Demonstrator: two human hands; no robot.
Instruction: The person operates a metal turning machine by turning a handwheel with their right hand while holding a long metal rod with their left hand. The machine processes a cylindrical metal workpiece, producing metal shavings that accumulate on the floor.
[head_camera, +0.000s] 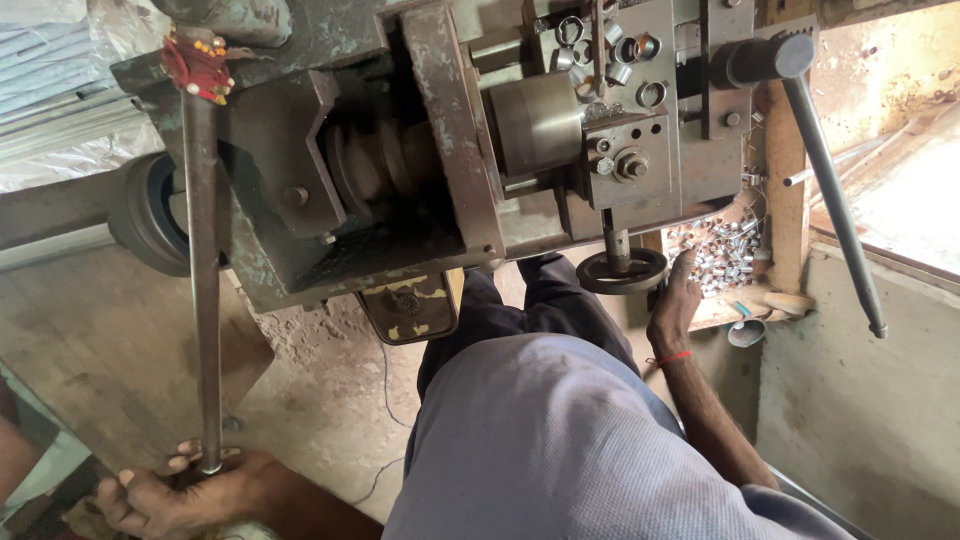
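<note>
We keep our left hand (175, 495) closed around the lower end of the long lever (203, 300) and our right hand (675, 300) curled against the handwheel (622, 270) under the lathe (420, 150), best turned slowly and steadily.

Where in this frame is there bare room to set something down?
Bare floor lies left of the long lever, and a bare ledge right of the right hand. The machine top with rings and the tray of small metal parts are crowded.

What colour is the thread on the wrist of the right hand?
Red; the thread circles the wrist below the right hand, seen in the head view.
</note>
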